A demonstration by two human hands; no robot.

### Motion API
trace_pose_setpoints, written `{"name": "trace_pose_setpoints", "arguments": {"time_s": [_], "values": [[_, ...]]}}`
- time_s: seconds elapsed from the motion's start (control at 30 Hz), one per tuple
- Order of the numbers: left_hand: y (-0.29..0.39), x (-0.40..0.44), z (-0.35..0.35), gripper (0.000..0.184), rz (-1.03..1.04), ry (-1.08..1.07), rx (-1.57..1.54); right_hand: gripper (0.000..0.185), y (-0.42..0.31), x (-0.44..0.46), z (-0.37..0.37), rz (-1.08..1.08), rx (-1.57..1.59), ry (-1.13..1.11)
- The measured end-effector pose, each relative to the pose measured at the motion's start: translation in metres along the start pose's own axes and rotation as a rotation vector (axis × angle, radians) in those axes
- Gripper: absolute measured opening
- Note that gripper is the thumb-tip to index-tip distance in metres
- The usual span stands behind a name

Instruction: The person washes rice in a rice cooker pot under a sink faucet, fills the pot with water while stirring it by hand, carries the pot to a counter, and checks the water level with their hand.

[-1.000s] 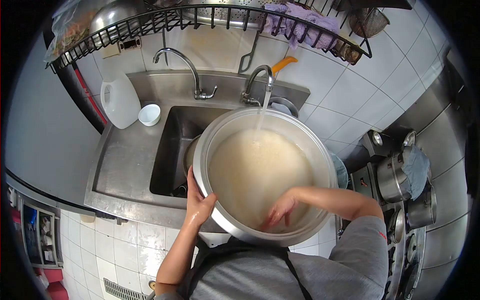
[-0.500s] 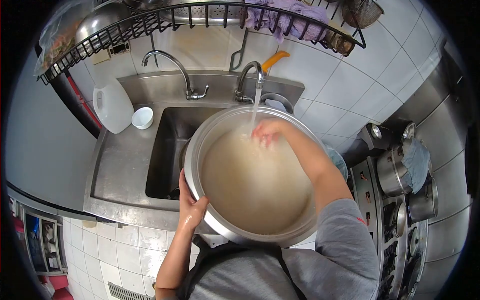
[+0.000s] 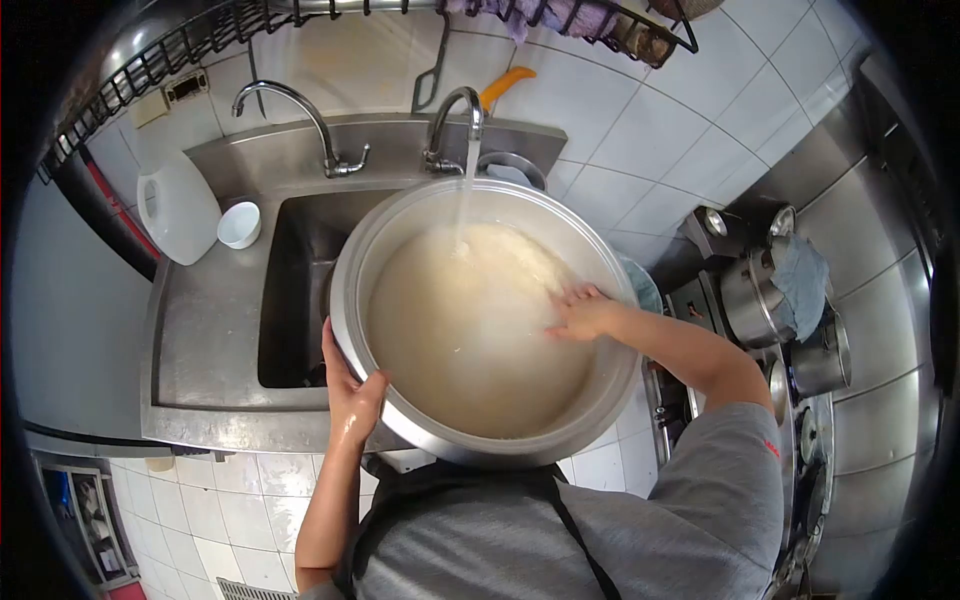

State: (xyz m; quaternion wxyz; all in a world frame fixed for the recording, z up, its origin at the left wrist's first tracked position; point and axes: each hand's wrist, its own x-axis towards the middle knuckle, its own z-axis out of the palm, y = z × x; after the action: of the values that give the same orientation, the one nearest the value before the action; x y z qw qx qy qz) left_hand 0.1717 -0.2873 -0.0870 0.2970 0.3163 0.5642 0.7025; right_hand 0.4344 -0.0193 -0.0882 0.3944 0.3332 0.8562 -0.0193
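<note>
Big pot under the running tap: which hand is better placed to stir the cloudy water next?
Probably your right hand: it's inside the pot, at the cloudy water, while your left hand grips the pot's edge.

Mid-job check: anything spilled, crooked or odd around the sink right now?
Nothing clearly stands out: the large pot sits under the running tap, the left hand on its rim, and no overflow shows. The floor tiles shine in one patch; whether that's wetness or glare, I can't tell.

Pot [image 3: 500, 447] under right faucet [image 3: 475, 115]
</note>
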Motion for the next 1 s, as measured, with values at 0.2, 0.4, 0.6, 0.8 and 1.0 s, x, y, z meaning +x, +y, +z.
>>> {"name": "trace_pose_setpoints", "arguments": {"time_s": [0.2,0.4,0.6,0.8,1.0], "values": [[0.0,0.0,0.0,0.087,-0.001,-0.013,-0.008,0.084,-0.063,-0.078,-0.011,-0.171,0.187,-0.484],[-0.001,0.0,-0.001,0.087,-0.002,-0.014,-0.015,0.067,-0.059,-0.131,-0.048,-0.047,0.132,-0.486],[0.001,-0.001,0.0,0.086,-0.005,-0.006,0.004,0.067,-0.105,-0.121,-0.049,-0.733,0.672,-0.367],[-0.002,-0.001,0.0,0.087,-0.004,0.009,-0.041,0.073,-0.098,0.063,-0.081,-0.55,0.737,0.292],[-0.002,0.0,-0.001,0.088,-0.002,0.001,-0.015,0.079,-0.084,0.121,-0.059,-0.304,0.287,0.318]]}}
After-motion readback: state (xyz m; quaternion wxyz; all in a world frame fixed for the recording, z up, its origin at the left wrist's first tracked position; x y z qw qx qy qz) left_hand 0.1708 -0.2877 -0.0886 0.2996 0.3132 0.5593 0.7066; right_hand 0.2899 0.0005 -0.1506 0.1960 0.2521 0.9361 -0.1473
